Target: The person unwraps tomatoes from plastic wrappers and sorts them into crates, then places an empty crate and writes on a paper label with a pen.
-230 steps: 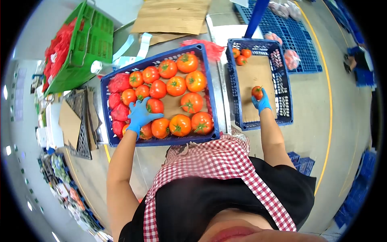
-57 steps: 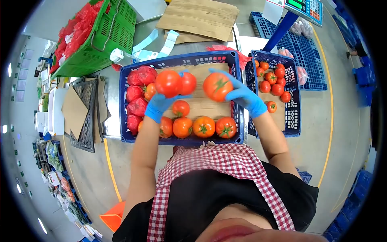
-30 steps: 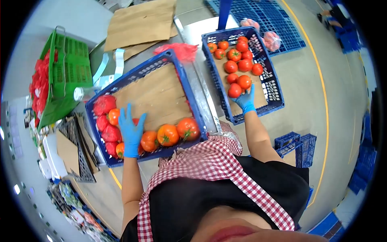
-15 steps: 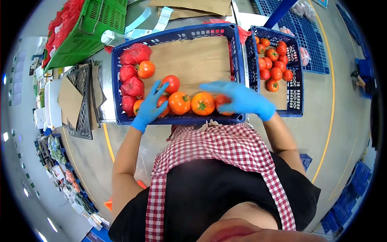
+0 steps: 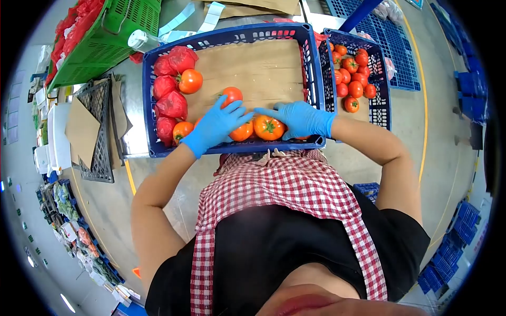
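Observation:
My left hand (image 5: pixel 217 126), in a blue glove, reaches over the near row of tomatoes with fingers spread, touching an orange-red tomato (image 5: pixel 242 132). A redder tomato (image 5: pixel 232 96) lies just beyond its fingertips. My right hand (image 5: pixel 307 120), also gloved, has its fingers stretched along the far and right sides of a large orange tomato (image 5: pixel 269 128); it partly hides another at the row's end. The row lies in a blue crate (image 5: pixel 232 36) lined with brown cardboard. Red plastic-wrapped bundles (image 5: pixel 173 104) fill the left side, beside loose tomatoes (image 5: pixel 190 81).
A smaller blue crate (image 5: pixel 386 100) with several tomatoes (image 5: pixel 356 88) stands to the right. At the upper left are a green crate (image 5: pixel 108 50) with red plastic and a clear bottle (image 5: pixel 141 40). A blue pallet (image 5: pixel 403 63) and a black crate (image 5: pixel 97 137) with cardboard lie around.
My right hand has moved down and inward, onto the near row. My left hand has shifted right over the tomatoes. The whole view has moved slightly.

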The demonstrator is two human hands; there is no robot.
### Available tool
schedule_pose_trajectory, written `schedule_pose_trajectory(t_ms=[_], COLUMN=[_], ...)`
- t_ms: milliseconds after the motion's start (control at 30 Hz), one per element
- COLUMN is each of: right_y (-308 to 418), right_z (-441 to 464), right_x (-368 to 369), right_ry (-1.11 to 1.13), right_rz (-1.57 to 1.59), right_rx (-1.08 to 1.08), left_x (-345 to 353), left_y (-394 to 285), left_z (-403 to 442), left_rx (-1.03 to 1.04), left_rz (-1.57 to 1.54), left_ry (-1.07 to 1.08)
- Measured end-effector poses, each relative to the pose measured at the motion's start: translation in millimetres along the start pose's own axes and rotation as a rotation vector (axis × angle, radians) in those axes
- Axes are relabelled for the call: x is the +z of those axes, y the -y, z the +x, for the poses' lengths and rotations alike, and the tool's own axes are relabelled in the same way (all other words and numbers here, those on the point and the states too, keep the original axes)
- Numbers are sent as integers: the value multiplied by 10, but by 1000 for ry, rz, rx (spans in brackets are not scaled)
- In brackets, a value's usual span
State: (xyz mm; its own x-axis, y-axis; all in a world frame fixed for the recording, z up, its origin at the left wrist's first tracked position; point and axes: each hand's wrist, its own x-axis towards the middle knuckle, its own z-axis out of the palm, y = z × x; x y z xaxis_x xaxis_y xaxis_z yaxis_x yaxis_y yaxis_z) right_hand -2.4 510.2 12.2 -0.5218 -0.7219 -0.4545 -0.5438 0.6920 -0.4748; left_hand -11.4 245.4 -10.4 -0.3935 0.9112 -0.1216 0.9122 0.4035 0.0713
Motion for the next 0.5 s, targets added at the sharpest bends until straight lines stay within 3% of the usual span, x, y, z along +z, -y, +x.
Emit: schedule_pose_trajectory(t_ms=[133,200,267,333,367,467,500], right_y=[-262,-389,-391,-270,-226,-462,-496], right_z=[209,278,239,31,-54,-175,-275], right_x=[80,31,-48,-266,-345,-121,-79], right_ry=[20,90,149,157,158,175,181], right_rz=[267,894,1406,1704,1852,2184,2236], right_rx=[-8,59,287,189,131,30,-57], left_x=[-49,-227,-282,-151,-30,-349,-337], left_y=[231,316,311,280,251,2,-49], left_z=[27,-44,-131,-207,-242,62,188], left_rx=[-139,-331,-581,-799,-797,-466,-460], left_rz=[-474,-654,-1315,-1999,-2179,-2471,-2556], left_ry=[11,35,-114,-328,-444,-628,-626])
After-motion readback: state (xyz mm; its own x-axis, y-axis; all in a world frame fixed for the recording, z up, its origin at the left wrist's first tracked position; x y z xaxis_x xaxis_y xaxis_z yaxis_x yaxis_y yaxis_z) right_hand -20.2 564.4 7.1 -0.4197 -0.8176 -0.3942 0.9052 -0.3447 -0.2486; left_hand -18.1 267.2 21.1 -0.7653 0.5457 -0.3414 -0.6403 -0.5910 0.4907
